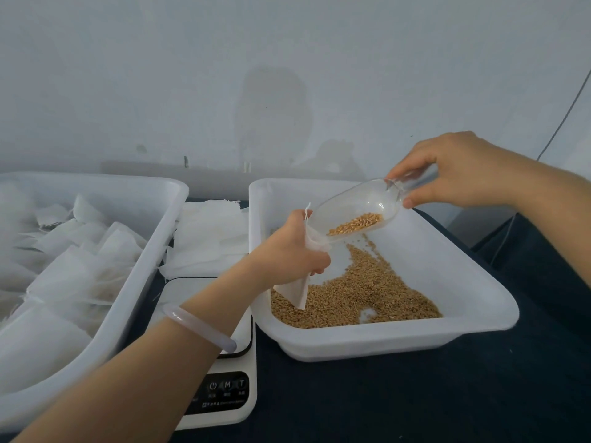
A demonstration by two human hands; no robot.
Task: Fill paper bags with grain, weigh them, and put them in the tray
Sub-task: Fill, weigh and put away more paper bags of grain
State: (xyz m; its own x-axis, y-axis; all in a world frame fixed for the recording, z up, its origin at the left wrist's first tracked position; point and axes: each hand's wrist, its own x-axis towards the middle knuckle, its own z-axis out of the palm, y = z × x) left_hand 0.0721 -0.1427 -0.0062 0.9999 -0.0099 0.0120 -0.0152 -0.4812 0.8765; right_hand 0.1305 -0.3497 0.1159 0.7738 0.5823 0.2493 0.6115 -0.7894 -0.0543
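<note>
Hiding much of the paper bag [298, 290], left hand [287, 251] grips it while right hand [454, 169] pinches scoop [355, 207].

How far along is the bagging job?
Done: a pile of bags sits in the left tray. In hand: the left hand holds a bag open while the right hand tips a scoop of grain into it. Left: weighing it on the scale; more grain waits in the right tray.
</note>
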